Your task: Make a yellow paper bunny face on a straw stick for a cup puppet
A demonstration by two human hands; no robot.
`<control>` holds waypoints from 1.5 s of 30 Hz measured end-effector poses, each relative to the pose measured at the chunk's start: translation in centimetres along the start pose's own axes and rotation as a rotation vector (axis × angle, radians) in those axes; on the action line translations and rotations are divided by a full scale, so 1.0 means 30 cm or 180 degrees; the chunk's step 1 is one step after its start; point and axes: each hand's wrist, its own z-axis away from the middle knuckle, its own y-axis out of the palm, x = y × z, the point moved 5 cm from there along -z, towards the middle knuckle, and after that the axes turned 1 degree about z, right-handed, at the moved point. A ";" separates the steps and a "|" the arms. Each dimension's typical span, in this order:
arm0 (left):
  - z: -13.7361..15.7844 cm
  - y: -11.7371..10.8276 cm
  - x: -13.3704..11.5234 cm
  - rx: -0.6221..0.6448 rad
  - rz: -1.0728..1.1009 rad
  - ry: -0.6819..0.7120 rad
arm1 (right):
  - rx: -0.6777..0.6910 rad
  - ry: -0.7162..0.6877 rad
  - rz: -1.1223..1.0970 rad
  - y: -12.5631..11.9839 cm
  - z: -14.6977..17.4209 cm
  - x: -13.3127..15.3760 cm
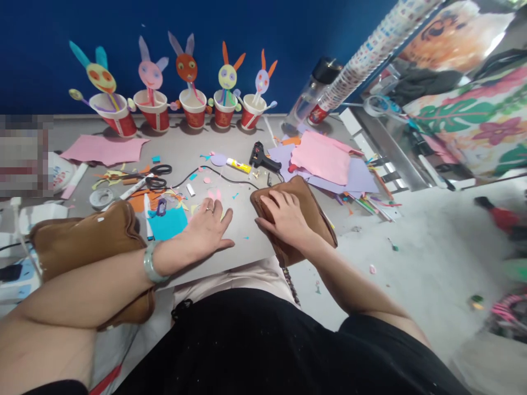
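Note:
My left hand (208,226) lies flat on the grey table, fingers spread, beside a bright blue paper sheet (168,223) and small paper scraps. Its forearm crosses a brown cushion (88,238) at the table's left edge. On top of a second brown cushion (310,214) rests my right hand (285,215), its fingers slightly apart and not gripping. Just beyond that cushion lies a black glue gun (263,158), its cord running left. A yellow glue stick (238,165) is near its tip. Black-handled scissors (158,176) lie farther left among orange and yellow scraps.
Along the blue wall stand several red-and-white paper cups (194,112) with paper rabbit figures. A clear bottle (307,93) and a tall stack of paper cups (362,55) lean at the right. Pink felt (321,156) covers purple sheets. A tape roll (101,198) lies left.

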 end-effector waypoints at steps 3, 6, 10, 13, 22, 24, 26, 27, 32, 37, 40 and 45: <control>0.000 -0.010 -0.001 0.0037 -0.0106 0.0015 | -0.0210 0.0076 0.0034 0.020 0.009 0.018; 0.001 -0.006 0.000 -0.0038 -0.0161 0.0039 | -0.0473 0.0174 -0.0330 0.011 0.006 -0.009; 0.000 0.001 0.001 -0.0076 -0.0204 0.0042 | -0.1211 0.0432 -0.1352 -0.030 0.016 -0.068; -0.001 -0.001 0.000 -0.0017 -0.0170 0.0013 | -0.1731 0.0638 -0.1754 -0.051 0.043 -0.104; 0.000 -0.006 -0.002 0.0025 -0.0135 -0.0009 | -0.2438 0.1786 -0.2103 -0.058 0.156 -0.308; 0.000 0.001 -0.003 -0.0019 -0.0104 -0.0014 | -0.2368 0.1885 -0.2098 -0.059 0.161 -0.327; 0.000 0.007 -0.004 -0.0083 -0.0063 -0.0052 | -0.2252 0.1880 -0.2048 -0.053 0.146 -0.321; 0.000 0.009 -0.004 -0.0121 -0.0041 -0.0068 | -0.2134 0.1842 -0.2023 -0.046 0.129 -0.310; -0.007 0.012 -0.006 -0.0076 0.0079 -0.0022 | -0.1405 0.0983 -0.1541 -0.004 -0.005 -0.177; -0.011 0.007 -0.002 0.0058 0.0085 -0.0039 | -0.0973 0.0037 -0.0646 0.014 -0.079 -0.037; -0.010 0.008 -0.001 0.0051 0.0044 -0.0018 | -0.1006 0.0195 -0.0856 -0.006 -0.086 -0.069; -0.010 0.013 -0.004 -0.0048 -0.0008 0.0010 | -0.0877 0.1574 -0.0368 -0.058 -0.145 -0.328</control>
